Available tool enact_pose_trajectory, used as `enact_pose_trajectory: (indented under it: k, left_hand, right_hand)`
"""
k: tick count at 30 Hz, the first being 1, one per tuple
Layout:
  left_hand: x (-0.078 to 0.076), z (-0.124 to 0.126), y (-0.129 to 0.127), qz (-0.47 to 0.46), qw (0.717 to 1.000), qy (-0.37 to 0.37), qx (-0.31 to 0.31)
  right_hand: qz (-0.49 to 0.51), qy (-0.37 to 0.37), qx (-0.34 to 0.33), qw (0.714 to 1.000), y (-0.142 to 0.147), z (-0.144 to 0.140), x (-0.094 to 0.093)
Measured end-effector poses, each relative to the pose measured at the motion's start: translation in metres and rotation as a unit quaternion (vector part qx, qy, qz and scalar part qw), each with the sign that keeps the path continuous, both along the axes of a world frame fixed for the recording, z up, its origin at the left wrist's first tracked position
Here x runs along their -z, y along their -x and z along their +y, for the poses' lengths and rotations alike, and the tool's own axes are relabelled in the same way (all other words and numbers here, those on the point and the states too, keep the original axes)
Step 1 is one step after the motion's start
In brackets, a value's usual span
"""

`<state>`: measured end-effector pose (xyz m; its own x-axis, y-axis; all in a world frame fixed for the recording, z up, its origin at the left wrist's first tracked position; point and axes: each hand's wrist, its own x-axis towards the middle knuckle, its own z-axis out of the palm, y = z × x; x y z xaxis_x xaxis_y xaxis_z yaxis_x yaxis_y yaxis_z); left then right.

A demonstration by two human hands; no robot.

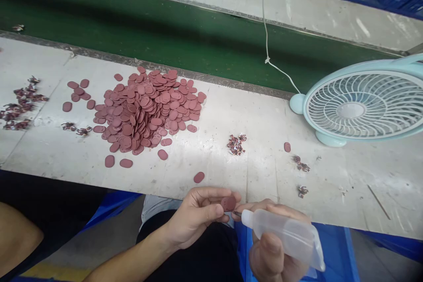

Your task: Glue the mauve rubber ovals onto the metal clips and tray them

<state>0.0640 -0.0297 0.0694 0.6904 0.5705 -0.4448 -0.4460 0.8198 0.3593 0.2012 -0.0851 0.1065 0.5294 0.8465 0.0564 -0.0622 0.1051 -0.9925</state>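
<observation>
Left hand [198, 213] pinches maroon disc [228, 203], lower centre of frame. Right hand [274, 246] clamps squeeze bottle [287, 238], nozzle tip at disc edge. Judgement: steady disc, light squeeze, small drop only.

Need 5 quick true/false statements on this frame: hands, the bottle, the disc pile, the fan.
1. The left hand pinches one reddish disc. True.
2. The right hand holds a pair of scissors. False: it holds a clear squeeze bottle with its thin tip aimed at the disc.
3. The pile of discs lies on the table to the left of the hands. True.
4. The fan is dark red. False: it is pale blue-green, standing at the right.
5. The white cable runs across the green belt towards the fan. True.
</observation>
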Motion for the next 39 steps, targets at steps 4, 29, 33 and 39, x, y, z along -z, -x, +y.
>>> enact_pose_trajectory:
  k: [4, 29, 33, 39]
  left_hand:
    - [-0.001, 0.002, 0.002, -0.007, 1.0, -0.006, -0.001]
    - [0.02, 0.019, 0.066, 0.143, 0.98, -0.012, -0.139]
    - [0.019, 0.018, 0.068, 0.146, 0.979, -0.003, -0.144]
    - [0.021, 0.018, 0.061, 0.141, 0.981, 0.002, -0.131]
  right_hand:
    - [0.237, 0.005, 0.026, 0.971, -0.036, 0.008, 0.004]
    - [-0.434, 0.155, -0.358, 0.812, 0.009, 0.058, 0.059]
    - [-0.456, 0.139, -0.347, 0.808, -0.01, 0.064, 0.058]
    - [-0.501, 0.183, -0.165, 0.83, -0.073, 0.083, 0.069]
